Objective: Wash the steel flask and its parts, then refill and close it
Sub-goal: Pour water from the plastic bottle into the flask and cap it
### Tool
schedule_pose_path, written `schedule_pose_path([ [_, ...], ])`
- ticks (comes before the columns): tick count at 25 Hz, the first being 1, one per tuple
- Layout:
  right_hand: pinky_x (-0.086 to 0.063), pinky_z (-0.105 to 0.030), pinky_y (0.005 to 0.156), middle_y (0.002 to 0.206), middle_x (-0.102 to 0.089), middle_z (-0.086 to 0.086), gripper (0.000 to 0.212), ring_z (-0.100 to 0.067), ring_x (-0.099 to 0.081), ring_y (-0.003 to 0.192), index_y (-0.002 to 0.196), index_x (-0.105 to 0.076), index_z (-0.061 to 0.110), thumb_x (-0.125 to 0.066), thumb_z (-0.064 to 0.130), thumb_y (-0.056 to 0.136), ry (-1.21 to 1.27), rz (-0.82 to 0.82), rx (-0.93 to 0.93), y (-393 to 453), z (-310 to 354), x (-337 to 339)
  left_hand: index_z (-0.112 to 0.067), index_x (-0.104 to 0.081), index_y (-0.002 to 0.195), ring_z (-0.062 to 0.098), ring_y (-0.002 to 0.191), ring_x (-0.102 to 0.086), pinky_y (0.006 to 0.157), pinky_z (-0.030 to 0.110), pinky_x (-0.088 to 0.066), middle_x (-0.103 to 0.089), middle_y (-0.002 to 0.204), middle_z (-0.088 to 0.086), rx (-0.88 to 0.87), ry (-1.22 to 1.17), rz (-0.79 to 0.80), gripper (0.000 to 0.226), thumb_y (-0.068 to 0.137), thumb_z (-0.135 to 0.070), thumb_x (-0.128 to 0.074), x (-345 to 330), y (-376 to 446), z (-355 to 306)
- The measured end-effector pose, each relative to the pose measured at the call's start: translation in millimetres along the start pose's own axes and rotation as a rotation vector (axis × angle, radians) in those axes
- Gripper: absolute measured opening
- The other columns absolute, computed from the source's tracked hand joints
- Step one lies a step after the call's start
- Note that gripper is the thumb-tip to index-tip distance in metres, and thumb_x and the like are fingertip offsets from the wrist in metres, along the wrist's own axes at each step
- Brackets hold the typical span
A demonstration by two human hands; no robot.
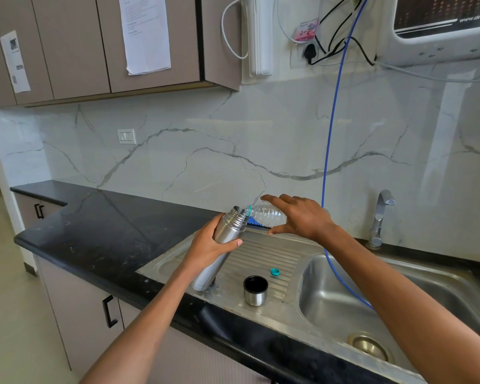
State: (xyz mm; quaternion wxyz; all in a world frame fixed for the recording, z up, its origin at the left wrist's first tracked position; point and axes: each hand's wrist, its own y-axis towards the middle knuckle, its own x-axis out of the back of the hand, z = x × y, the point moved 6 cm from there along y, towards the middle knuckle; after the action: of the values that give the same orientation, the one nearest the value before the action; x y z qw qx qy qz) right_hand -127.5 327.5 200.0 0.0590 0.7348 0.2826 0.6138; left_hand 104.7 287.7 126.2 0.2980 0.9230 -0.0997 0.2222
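Note:
My left hand (209,246) grips the steel flask (227,231) around its body, tilted with its open threaded mouth up and to the right and its base resting on the sink's drainboard (263,256). My right hand (299,217) holds a clear plastic bottle (266,214) on its side, its teal-ringed neck touching the flask's mouth. The flask's steel cup lid (255,291) stands mouth up on the drainboard. A small teal bottle cap (275,271) lies beside it.
The steel sink basin (399,295) with its drain is to the right, a tap (380,217) behind it. A blue hose (330,134) hangs down the marble wall into the basin. Black countertop (100,225) stretches to the left. Cabinets hang overhead.

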Motion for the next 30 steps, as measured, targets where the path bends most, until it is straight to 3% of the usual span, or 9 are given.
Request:
schedule_pose_path([
  [12, -0.053, -0.038, 0.087, 0.137, -0.057, -0.002, 0.088, -0.028, -0.061, 0.114, 0.159, -0.018, 0.038, -0.057, 0.072, 0.089, -0.045, -0.018, 0.026, 4.7, -0.4, 3.9, -0.041, -0.052, 0.133, -0.005, 0.102, -0.063, 0.083, 0.018, -0.049, -0.066, 0.119, -0.018, 0.020, -0.021, 0.010, 0.063, 0.080, -0.040, -0.085, -0.3, -0.2, 0.0],
  [18, -0.052, -0.041, 0.092, 0.141, -0.055, -0.002, 0.087, -0.029, -0.060, 0.117, 0.159, -0.017, 0.039, -0.058, 0.070, 0.089, -0.052, -0.004, 0.020, 6.4, -2.5, 5.3, -0.037, -0.051, 0.137, 0.002, 0.106, -0.063, 0.084, 0.018, -0.049, -0.065, 0.122, -0.016, 0.020, -0.018, 0.009, 0.067, 0.080, -0.040, -0.085, -0.8, 0.8, -0.2],
  [30, -0.050, -0.038, 0.093, 0.140, -0.055, -0.002, 0.087, -0.028, -0.059, 0.117, 0.160, -0.016, 0.038, -0.059, 0.068, 0.090, -0.085, -0.019, 0.038, 7.8, -1.8, 7.3, -0.050, -0.051, 0.126, -0.006, 0.102, -0.064, 0.082, 0.016, -0.048, -0.067, 0.117, -0.019, 0.019, -0.037, 0.015, 0.058, 0.081, -0.037, -0.085, -0.1, -3.4, -5.3],
])
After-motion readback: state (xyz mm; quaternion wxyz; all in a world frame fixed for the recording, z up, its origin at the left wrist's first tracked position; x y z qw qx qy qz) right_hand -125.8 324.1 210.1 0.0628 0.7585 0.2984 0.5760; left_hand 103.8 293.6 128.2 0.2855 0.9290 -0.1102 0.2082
